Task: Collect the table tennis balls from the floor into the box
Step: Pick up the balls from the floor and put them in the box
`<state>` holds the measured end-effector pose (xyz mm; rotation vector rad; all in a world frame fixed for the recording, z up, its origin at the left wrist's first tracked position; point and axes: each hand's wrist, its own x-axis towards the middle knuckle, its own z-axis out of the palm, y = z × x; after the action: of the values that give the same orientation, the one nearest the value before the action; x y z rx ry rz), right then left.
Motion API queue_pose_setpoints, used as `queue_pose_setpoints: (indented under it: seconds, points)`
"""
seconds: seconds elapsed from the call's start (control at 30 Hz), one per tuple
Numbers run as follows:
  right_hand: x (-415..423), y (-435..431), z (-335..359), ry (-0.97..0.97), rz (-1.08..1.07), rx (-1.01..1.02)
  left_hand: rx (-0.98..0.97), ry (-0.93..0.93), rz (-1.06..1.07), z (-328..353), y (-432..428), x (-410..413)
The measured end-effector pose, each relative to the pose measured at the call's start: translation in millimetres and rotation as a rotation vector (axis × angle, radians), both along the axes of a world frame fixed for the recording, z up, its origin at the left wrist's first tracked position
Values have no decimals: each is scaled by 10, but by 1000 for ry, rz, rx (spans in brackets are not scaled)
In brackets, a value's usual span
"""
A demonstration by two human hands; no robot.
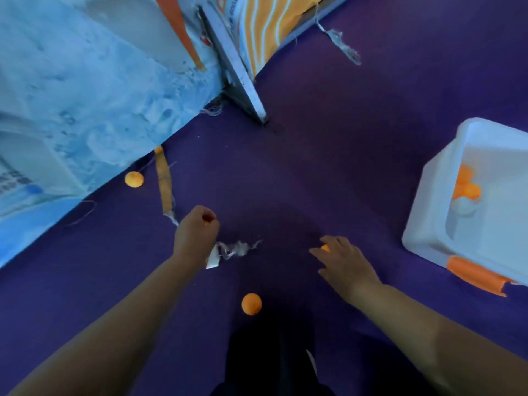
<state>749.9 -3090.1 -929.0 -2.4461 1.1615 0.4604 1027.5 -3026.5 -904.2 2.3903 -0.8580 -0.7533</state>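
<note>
My left hand (196, 233) is closed low over the purple floor, and a sliver of an orange ball (207, 223) shows between its fingers. My right hand (344, 260) has its fingers curled around another orange ball (325, 248). A loose orange ball (251, 303) lies on the floor between my forearms. A second loose orange ball (134, 178) rests at the left by the blue barrier. The white plastic box (428, 224) with an orange handle stands at the right, holding several orange balls and a white one.
A blue printed barrier (85, 95) fills the upper left, with a grey metal foot (243, 87) reaching onto the floor. Frayed fabric scraps (240, 248) and an orange strap (164, 181) lie near my left hand. Purple floor (343, 138) spreads across the middle.
</note>
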Motion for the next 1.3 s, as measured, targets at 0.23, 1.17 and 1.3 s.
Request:
queue_pose_setpoints:
  seconds: [0.23,1.17,1.3]
  points:
    - [-92,-68,-152,-119,-32,-164,-74,-190,153,-89,55,938]
    - [576,257,50,-228,-46,301,-178,-254,-75,-39,-139,676]
    - [641,384,-9,-168,71,376,-268,-61,-139,71,137,144]
